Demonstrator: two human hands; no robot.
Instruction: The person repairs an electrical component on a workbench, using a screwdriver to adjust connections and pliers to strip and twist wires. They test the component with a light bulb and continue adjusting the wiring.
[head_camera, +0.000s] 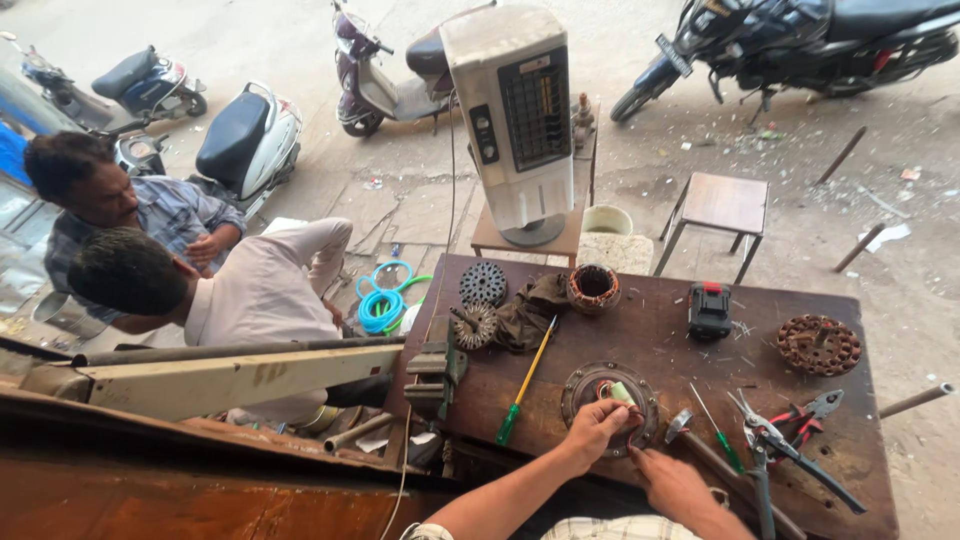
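The round motor stator (608, 396) lies flat on the wooden bench (660, 330), near its front edge, with copper winding showing inside the ring and a small pale green piece at its top right. It sits loose, not clamped, so a hard pull on the wire could slide or tip it toward the edge, and thin winding wire can snap or lose its coating if it is tugged or scraped against the metal core. The left hand (595, 425) is closed in a pinch over the middle of the ring, fingers curled on what looks like wire or the green piece; exactly which cannot be made out. The right hand (672, 482) rests at the ring's lower right rim, fingers bent and pressing there, holding nothing that shows. Tools lie close by: a yellow-handled screwdriver (524, 383) to the left, a hammer (680, 425), a small green screwdriver (718, 432) and pliers (775, 440) to the right, and an elbow could knock these off.
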